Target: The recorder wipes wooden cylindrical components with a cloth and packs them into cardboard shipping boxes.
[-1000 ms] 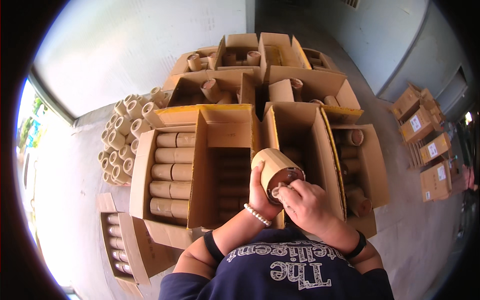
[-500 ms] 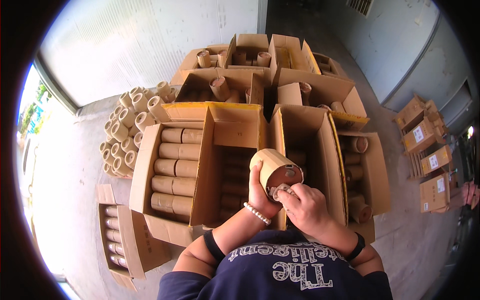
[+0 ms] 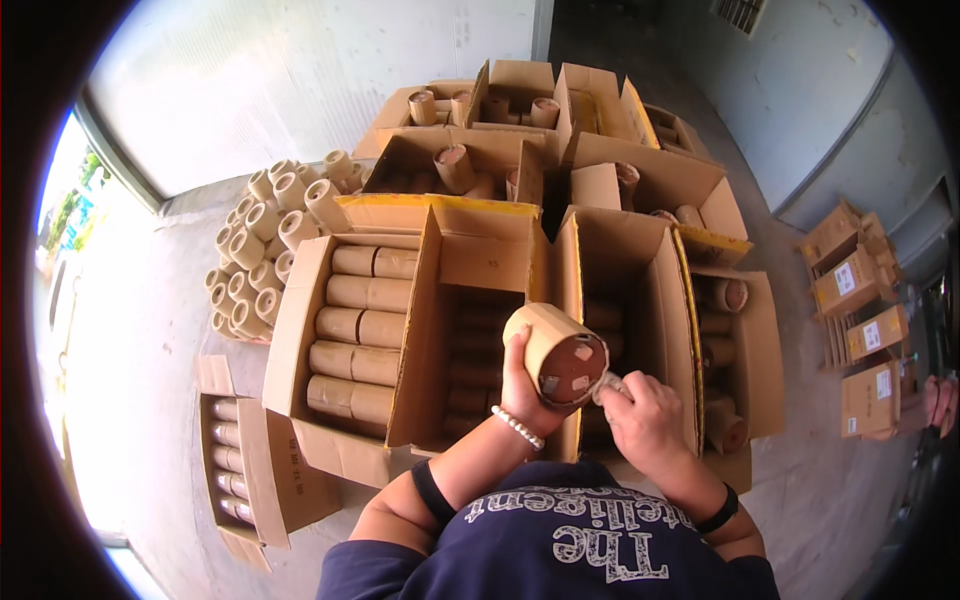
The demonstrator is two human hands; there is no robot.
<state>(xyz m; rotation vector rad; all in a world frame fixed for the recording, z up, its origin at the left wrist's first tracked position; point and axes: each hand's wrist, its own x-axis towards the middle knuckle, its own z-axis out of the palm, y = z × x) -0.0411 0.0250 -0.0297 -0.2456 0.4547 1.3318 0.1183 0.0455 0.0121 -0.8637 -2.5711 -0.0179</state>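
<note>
My left hand (image 3: 519,384) grips a tan cardboard cylinder (image 3: 541,333) from its left side and below. The cylinder is tilted, its brown end face (image 3: 572,368) turned toward me, with several light and grey patches on it. At the lower right of its rim, my right hand (image 3: 640,412) is closed in a pinch on a small crumpled greyish-beige scrap (image 3: 606,385); whether it is cloth or paper I cannot tell. The scrap touches the rim. Below the cylinder stand open cartons, one with rows of similar cylinders (image 3: 362,325).
Behind, more open cartons (image 3: 650,190) hold upright and lying cylinders. Ring-ended tubes (image 3: 265,235) are stacked at the left. A smaller carton (image 3: 290,470) sits on the floor at lower left. Labelled boxes (image 3: 865,310) stand on the right, near a pale wall (image 3: 800,90).
My right hand has moved right, from the end face's lower edge to the right part of the rim. The cylinder's end face shows more fully, with its patches in different places.
</note>
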